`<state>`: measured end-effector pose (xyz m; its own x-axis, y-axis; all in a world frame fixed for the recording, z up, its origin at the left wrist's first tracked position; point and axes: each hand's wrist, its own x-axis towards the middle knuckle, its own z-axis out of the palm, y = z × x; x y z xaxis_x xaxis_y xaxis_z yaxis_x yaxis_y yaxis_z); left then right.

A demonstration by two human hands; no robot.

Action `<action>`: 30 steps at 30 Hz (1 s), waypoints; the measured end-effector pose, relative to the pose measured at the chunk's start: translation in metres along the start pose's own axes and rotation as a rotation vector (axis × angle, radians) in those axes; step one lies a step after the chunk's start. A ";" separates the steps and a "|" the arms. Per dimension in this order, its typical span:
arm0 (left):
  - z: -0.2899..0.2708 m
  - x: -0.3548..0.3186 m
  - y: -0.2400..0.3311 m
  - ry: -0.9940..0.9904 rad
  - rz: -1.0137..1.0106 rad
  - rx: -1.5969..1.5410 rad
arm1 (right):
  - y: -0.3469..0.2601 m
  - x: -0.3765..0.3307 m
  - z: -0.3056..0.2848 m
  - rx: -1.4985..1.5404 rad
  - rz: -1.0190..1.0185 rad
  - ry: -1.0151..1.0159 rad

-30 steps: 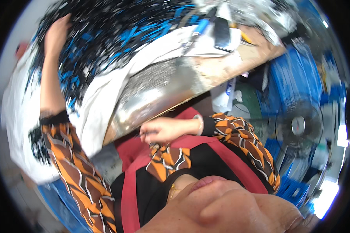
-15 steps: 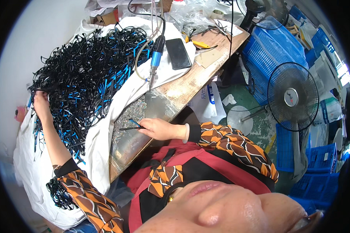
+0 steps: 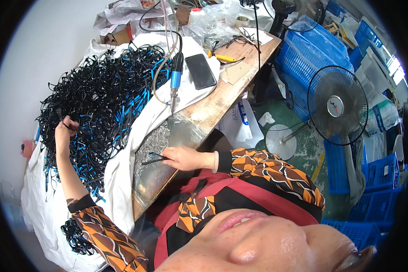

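A large heap of black and blue straps (image 3: 109,86) lies on a white cloth (image 3: 118,172). At the heap's left side my left hand (image 3: 64,131) is closed, fingers pinched on a black strap. My right hand (image 3: 181,158) holds a short black and blue strap piece (image 3: 154,158) between thumb and fingers, its free end pointing left over a metal plate (image 3: 182,131). Small loose metal parts (image 3: 154,140) are piled on that plate. Above it hangs a blue and black electric screwdriver (image 3: 176,77), tip down, touched by neither hand.
On the wooden table (image 3: 233,93) lie a black phone (image 3: 200,71) and a yellow-handled tool (image 3: 224,58). Clear plastic bags (image 3: 217,22) crowd the back. To the right stand a floor fan (image 3: 335,106) and blue crates (image 3: 303,59). A small strap bundle (image 3: 77,235) sits near my left sleeve.
My left hand has moved right and slightly nearer from the heap's left edge, and its fingers now pinch a strap. My right hand keeps its strap piece, now at a slightly different angle.
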<state>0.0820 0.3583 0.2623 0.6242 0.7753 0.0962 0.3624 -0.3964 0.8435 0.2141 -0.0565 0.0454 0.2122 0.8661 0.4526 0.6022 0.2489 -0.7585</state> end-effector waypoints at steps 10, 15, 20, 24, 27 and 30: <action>0.003 -0.008 -0.009 -0.067 0.078 -0.062 | -0.002 -0.002 0.000 -0.026 -0.013 0.037; 0.015 -0.020 0.007 0.111 0.035 -0.319 | -0.001 -0.004 0.001 -0.019 0.017 0.012; 0.053 -0.094 0.045 0.058 0.103 -0.592 | 0.002 -0.002 0.007 -0.004 -0.031 0.107; 0.104 -0.198 0.048 -0.110 -0.213 -0.815 | -0.002 0.007 -0.004 -0.081 -0.085 0.150; 0.134 -0.274 0.028 -0.305 -0.524 -1.093 | -0.014 0.013 -0.019 0.395 0.467 -0.065; 0.171 -0.320 -0.009 -0.715 -0.820 -1.587 | -0.027 0.017 -0.019 0.448 0.244 0.014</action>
<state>-0.0028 0.0295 0.1335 0.9289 0.0321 -0.3689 0.0615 0.9691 0.2390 0.2163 -0.0565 0.0828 0.3175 0.9172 0.2406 0.1453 0.2037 -0.9682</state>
